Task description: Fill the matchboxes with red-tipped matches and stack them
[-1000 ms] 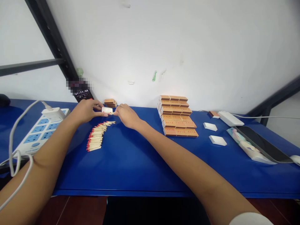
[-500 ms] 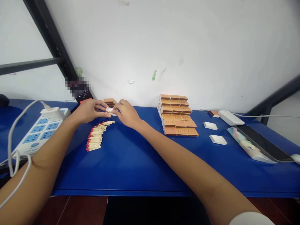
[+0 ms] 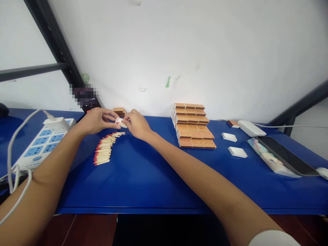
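Observation:
Between the thumb and fingers of my left hand is a small white matchbox tray, held just above the table. My right hand is closed at the tray's right end, its fingertips pinching matches that lie in or over the tray. Red heads show at the tray's left end; the fingers hide how many matches there are. Below both hands, a curved spread of loose red-headed matches lies on the blue table, heads to the left.
Behind my hands are a few orange matchboxes. A stepped stack of matchboxes stands right of centre. Two white trays, a single matchbox, a white device and a phone lie farther right. A power strip with cables sits left.
The matches at my right fingertips now show more clearly along the tray. Both hands stay in nearly the same place, and the loose matches look unchanged.

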A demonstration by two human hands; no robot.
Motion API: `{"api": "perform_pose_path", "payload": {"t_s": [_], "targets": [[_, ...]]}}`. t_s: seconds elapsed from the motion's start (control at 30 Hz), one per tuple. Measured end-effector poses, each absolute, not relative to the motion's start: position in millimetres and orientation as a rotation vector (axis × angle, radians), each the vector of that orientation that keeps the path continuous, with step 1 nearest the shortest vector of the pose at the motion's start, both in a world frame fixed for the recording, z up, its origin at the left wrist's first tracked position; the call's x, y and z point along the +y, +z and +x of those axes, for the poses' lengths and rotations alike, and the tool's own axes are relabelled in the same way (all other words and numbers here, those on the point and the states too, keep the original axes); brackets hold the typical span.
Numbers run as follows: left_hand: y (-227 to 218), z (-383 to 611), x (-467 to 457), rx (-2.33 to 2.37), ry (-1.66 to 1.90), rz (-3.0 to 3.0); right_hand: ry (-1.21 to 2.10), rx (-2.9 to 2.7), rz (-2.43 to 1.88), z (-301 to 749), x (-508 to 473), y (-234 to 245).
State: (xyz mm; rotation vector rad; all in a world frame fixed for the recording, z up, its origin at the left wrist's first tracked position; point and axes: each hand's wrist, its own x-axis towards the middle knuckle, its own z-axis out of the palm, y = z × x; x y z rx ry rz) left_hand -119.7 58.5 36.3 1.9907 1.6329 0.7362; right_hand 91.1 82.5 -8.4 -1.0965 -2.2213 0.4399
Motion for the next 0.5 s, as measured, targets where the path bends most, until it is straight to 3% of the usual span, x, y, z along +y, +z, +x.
{"api": "perform_pose_path", "payload": {"t_s": [0.3, 0.5], "targets": [[29.7, -133.0, 65.1, 1.746, 0.853, 2.049, 0.368, -2.148, -1.086, 90.7, 78.6, -6.6], [29.8, -138.3, 64.9, 1.872, 0.908, 2.018, 0.355, -2.465, -1.076, 82.6, 69.0, -19.4]]}}
